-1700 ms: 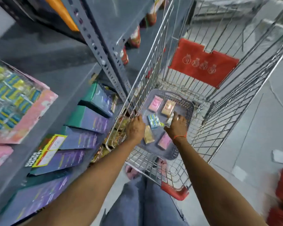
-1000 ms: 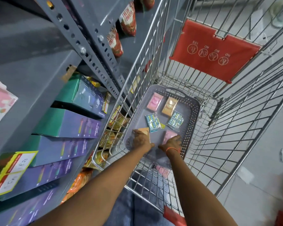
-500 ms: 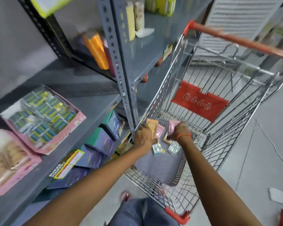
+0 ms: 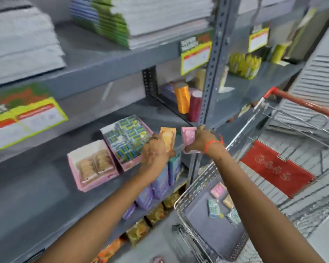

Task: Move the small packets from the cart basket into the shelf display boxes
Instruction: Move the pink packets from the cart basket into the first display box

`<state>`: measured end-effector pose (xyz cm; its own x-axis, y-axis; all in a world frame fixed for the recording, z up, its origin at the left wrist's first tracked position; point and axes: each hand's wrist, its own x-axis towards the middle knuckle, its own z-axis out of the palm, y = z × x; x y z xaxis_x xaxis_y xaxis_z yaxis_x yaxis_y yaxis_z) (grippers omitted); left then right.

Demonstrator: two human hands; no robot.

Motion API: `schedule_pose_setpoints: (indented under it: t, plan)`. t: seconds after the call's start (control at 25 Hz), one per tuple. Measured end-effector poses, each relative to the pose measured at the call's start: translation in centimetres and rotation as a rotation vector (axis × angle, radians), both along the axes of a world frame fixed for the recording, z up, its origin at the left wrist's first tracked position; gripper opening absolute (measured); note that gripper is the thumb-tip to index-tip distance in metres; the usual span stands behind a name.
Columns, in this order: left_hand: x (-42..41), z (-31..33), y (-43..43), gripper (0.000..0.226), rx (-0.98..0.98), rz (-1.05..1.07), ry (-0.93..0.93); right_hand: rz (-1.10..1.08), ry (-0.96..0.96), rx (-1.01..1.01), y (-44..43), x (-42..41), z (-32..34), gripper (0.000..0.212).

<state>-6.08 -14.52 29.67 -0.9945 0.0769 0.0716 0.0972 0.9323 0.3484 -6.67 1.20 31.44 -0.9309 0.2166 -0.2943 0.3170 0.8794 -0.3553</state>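
Two hands are raised at the front edge of the grey shelf [image 4: 51,186], each gripping one small packet. Left hand [image 4: 156,151] is closed around the lower part of an orange packet [image 4: 167,138], which stands upright above the knuckles and lies just right of the display box of blue-green packets [image 4: 126,142]. Right hand [image 4: 199,140], with an orange thread at the wrist, is closed on a pink packet [image 4: 188,137], held just beside the orange packet and close to the perforated shelf upright [image 4: 215,59]. A second display box holding tan packets [image 4: 92,166] sits on the same shelf, left of and touching the first box, well left of both hands. Below the right forearm, the grey basket [image 4: 207,224] rests inside the wire cart [image 4: 302,186]; remaining packets (pink, tan, blue-green) lie at its far end, well below both hands. Motion blur obscures finer print.
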Motion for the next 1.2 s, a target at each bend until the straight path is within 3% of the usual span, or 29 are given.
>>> schedule_pose_setpoints:
  t: [0.2, 0.4, 0.52, 0.88, 1.2]
  plan:
    - [0.2, 1.9, -8.7, 0.065, 0.015, 0.249, -0.004, 0.24, 0.007, -0.06, -9.0, -2.5, 2.1, 0.12]
    - [1.6, 1.1, -15.8, 0.065, -0.003, 0.41, 0.021, 0.451, 0.009, -0.037, -16.6, -3.4, 1.6, 0.095]
    - [1.9, 0.0, -19.0, 0.065, -0.043, 0.49, -0.055, 0.51, -0.007, -0.027, -20.3, -3.6, 0.8, 0.103]
    - [1.2, -2.6, -20.9, 0.029, -0.07, 0.508, -0.121, 0.486, 0.019, -0.01, -24.9, -2.5, -1.5, 0.094]
    - [1.7, -3.4, -21.6, 0.026, -0.203, 0.356, -0.14, 0.554, 0.07, 0.145, -25.5, -2.4, -3.8, 0.047]
